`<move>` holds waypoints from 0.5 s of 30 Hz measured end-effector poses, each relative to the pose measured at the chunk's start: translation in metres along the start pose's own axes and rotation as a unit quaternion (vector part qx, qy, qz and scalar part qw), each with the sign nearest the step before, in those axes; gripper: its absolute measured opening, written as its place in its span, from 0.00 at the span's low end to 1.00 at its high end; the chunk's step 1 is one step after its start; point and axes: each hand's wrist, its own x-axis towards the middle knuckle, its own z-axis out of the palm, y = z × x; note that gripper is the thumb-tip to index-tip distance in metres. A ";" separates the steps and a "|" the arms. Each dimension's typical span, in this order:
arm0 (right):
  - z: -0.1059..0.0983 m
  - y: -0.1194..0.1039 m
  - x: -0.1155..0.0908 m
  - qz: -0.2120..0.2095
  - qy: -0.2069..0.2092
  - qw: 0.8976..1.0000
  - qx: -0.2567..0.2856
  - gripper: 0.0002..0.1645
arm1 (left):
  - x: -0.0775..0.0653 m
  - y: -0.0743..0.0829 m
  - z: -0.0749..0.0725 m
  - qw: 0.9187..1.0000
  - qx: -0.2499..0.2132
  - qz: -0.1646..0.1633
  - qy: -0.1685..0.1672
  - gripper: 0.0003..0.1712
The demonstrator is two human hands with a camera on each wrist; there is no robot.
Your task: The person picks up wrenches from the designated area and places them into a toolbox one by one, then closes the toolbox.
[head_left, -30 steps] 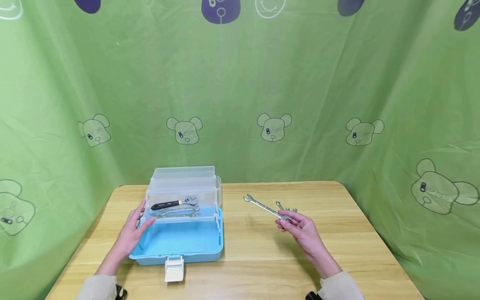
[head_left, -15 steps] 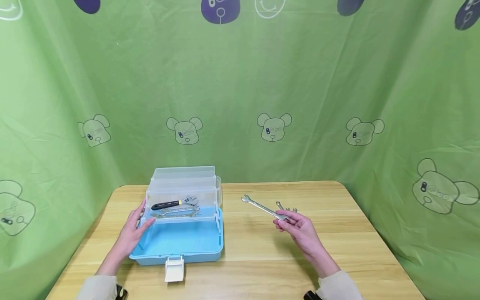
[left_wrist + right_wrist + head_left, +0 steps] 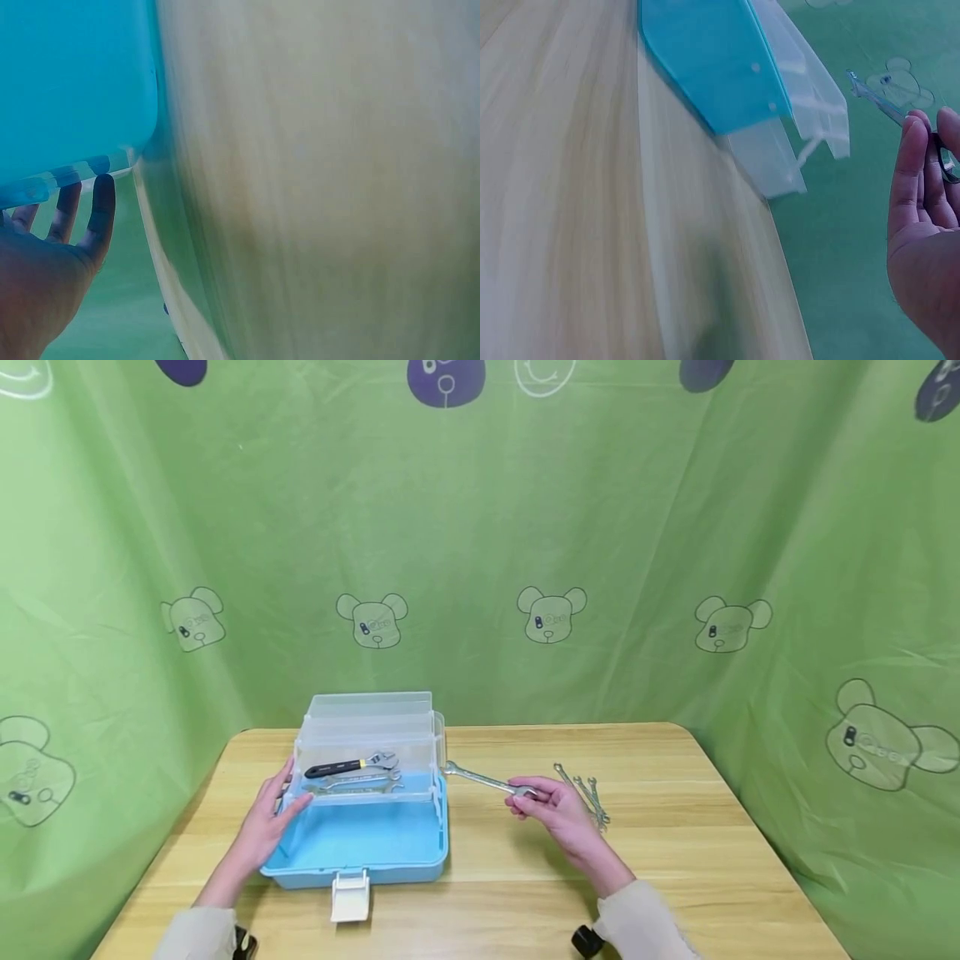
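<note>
A light blue toolbox (image 3: 405,875) stands open at the left of the table, its clear trays (image 3: 367,727) raised. My left hand (image 3: 262,818) rests against its left side, thumb at the lower tray's corner; in the left wrist view its fingers reach up to the box's edge. Between thumb and fingers, my right hand (image 3: 558,818) pinches one end of a silver open-end wrench (image 3: 483,779). The wrench's far end points left and overlaps the toolbox's right edge. In the lower tray lie a black-handled adjustable wrench (image 3: 335,769) and silver wrenches (image 3: 352,781).
Several small silver wrenches (image 3: 590,795) lie on the wooden table (image 3: 675,860) just beyond my right hand. The toolbox's white latch (image 3: 350,897) hangs down in front. A green curtain (image 3: 480,527) encloses the table's back and sides.
My right hand has moved left with the wrench, bringing its far end up to the toolbox. More of the loose wrenches on the table now show. My left hand has stayed in place.
</note>
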 end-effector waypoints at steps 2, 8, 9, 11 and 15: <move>0.009 0.000 0.006 0.007 -0.010 1.000 -0.009 0.29 | 0.000 0.000 0.000 1.000 0.000 0.000 0.001 0.46; 0.035 0.004 0.029 0.024 -0.014 0.999 -0.027 0.27 | 0.001 -0.002 0.000 1.000 -0.003 0.005 0.004 0.46; 0.039 0.004 0.033 0.027 -0.012 0.999 -0.029 0.26 | 0.001 -0.002 0.000 1.000 -0.003 0.004 0.004 0.46; 0.048 0.004 0.041 0.027 -0.010 0.999 -0.028 0.26 | 0.001 -0.002 0.001 1.000 -0.002 0.004 0.004 0.46; 0.067 0.001 0.056 0.028 -0.003 0.999 -0.026 0.23 | 0.001 -0.002 0.000 1.000 -0.001 0.002 0.005 0.46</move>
